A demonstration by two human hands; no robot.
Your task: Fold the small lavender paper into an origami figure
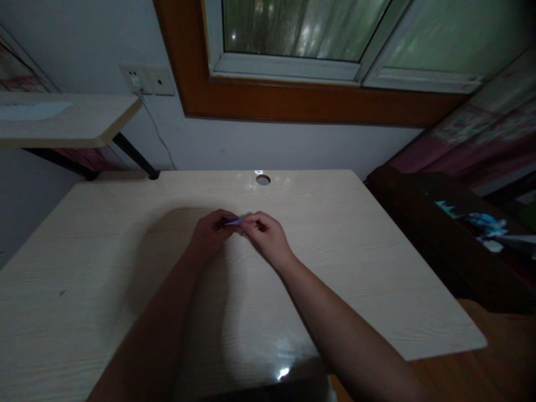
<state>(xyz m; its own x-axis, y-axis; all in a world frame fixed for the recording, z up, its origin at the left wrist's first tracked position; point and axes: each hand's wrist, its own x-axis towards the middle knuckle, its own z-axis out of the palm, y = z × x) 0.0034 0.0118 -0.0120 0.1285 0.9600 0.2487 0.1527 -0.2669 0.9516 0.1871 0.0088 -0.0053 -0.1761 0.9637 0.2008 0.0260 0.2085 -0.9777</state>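
A small piece of folded purple paper (233, 221) is pinched between my two hands, just above the middle of the pale wood-grain desk (335, 290). My left hand (210, 233) grips its left side, fingers curled round it. From the right, my right hand (268, 233) pinches the other end between thumb and fingertips. The hands nearly touch, and the fingers cover much of the paper, so its full shape is hidden.
A round cable hole (263, 180) lies near the desk's back edge. At the left a raised shelf (96, 125) stands on black legs, with a wall socket (146, 80) and cord behind. Beyond the desk are a window and, at right, a dark piece of furniture (419, 223).
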